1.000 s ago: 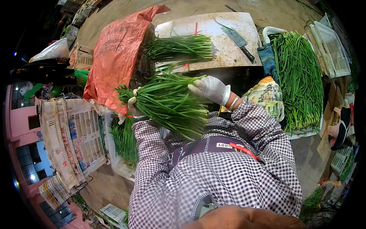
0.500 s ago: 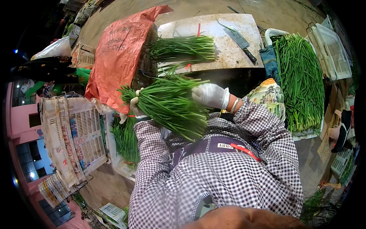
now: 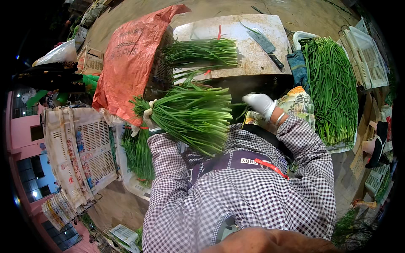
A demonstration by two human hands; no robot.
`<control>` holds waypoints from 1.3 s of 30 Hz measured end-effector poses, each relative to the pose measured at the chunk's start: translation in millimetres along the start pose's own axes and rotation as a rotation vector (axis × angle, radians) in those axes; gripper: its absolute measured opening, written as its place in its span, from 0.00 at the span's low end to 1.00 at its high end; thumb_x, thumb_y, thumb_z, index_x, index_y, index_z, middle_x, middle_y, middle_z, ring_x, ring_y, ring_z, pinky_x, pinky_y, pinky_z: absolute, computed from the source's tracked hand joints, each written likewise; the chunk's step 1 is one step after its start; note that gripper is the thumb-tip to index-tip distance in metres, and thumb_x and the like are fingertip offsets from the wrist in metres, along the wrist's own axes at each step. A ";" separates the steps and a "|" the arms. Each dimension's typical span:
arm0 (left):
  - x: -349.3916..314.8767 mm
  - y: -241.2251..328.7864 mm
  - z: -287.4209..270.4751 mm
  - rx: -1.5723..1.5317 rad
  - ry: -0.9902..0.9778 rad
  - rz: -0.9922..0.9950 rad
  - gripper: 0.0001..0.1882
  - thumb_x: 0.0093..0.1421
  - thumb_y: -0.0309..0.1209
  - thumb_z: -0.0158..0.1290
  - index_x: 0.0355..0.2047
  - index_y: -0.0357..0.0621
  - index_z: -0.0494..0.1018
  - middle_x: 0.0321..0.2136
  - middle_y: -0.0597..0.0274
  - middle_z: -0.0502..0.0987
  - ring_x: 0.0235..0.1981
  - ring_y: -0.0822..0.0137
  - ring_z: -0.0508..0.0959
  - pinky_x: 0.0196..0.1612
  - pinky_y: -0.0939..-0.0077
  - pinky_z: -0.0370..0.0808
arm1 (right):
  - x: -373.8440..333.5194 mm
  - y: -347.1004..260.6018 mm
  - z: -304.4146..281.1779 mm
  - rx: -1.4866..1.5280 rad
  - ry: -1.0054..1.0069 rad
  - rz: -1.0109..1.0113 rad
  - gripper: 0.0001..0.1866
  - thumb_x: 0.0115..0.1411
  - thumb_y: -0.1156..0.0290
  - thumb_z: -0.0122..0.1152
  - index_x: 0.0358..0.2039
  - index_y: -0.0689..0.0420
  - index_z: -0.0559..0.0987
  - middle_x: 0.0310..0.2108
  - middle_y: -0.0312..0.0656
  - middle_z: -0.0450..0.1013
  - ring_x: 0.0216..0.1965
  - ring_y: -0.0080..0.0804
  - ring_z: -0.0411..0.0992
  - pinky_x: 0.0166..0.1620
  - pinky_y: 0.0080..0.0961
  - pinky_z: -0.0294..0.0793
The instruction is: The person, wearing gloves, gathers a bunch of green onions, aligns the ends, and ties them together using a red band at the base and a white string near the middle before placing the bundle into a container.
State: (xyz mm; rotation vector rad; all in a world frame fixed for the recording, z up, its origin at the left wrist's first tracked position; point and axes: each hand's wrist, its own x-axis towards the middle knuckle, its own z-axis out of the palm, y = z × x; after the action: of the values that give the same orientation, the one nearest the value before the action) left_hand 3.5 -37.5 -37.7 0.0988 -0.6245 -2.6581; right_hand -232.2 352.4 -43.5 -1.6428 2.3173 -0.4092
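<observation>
A loose fan-shaped bunch of garlic chives (image 3: 192, 116) is gripped near its left end by my gloved left hand (image 3: 149, 114), fingers wrapped round it. Its cut stem ends point right and spread apart. To the right of the bunch, apart from it, is my right hand (image 3: 260, 104) in a white glove, fingers pressed together. Thin green chive strands (image 3: 241, 114) hang below its fingertips. Another chive bunch (image 3: 204, 52) lies on the worn white board (image 3: 253, 55) beyond, beside a cleaver (image 3: 265, 44) with a black handle.
At right stands a white crate packed with chives (image 3: 331, 92). An orange-red plastic sack (image 3: 128, 59) drapes over a basket at left. More chives (image 3: 139, 156) sit in a crate by my left arm, next to stacked white crates (image 3: 82, 147). Red ties (image 3: 219, 31) lie on the board.
My right hand has moved right, away from the stem ends of the bunch, with thin strands at its fingertips. My left hand keeps its hold, nearly still.
</observation>
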 end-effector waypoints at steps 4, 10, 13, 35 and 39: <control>4.8 -3.5 1.2 0.002 -0.083 -0.006 0.10 0.49 0.28 0.51 0.34 0.42 0.71 0.40 0.59 0.74 0.46 0.57 0.73 0.54 0.54 0.71 | -13.8 12.4 -0.7 -0.008 -0.027 0.464 0.17 0.57 0.64 0.60 0.45 0.58 0.78 0.45 0.48 0.75 0.44 0.44 0.76 0.44 0.38 0.76; 6.6 -2.6 5.2 -0.002 -0.054 -0.020 0.10 0.49 0.28 0.52 0.33 0.42 0.70 0.41 0.59 0.73 0.46 0.57 0.72 0.54 0.57 0.71 | 31.3 -54.3 -13.2 1.265 0.135 0.405 0.22 0.55 0.64 0.69 0.48 0.61 0.78 0.43 0.41 0.78 0.43 0.28 0.76 0.47 0.23 0.73; 10.5 0.6 2.5 0.003 -0.122 -0.055 0.09 0.49 0.28 0.52 0.33 0.44 0.69 0.42 0.59 0.73 0.47 0.57 0.73 0.55 0.57 0.71 | 45.3 -63.9 -2.3 1.588 0.030 0.385 0.22 0.55 0.70 0.70 0.50 0.60 0.78 0.42 0.36 0.78 0.40 0.20 0.74 0.46 0.20 0.73; -0.5 3.2 40.2 0.176 -0.059 0.026 0.12 0.50 0.31 0.54 0.33 0.47 0.64 0.39 0.62 0.69 0.43 0.58 0.72 0.49 0.58 0.71 | 27.9 -42.1 -27.1 1.123 0.217 0.173 0.12 0.54 0.75 0.65 0.40 0.61 0.79 0.32 0.38 0.78 0.32 0.24 0.75 0.38 0.24 0.75; -5.3 1.0 31.8 0.130 -0.066 0.047 0.12 0.50 0.32 0.54 0.32 0.47 0.63 0.37 0.62 0.69 0.41 0.60 0.72 0.48 0.60 0.72 | 7.5 5.3 -42.8 0.224 0.085 0.250 0.06 0.51 0.70 0.62 0.30 0.57 0.81 0.31 0.44 0.76 0.36 0.39 0.75 0.39 0.33 0.73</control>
State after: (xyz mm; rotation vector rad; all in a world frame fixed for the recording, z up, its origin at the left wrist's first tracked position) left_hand 3.6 -23.0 -8.9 0.0330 -0.8105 -2.5831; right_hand -255.4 350.1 -6.4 -1.2371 2.3973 -0.6652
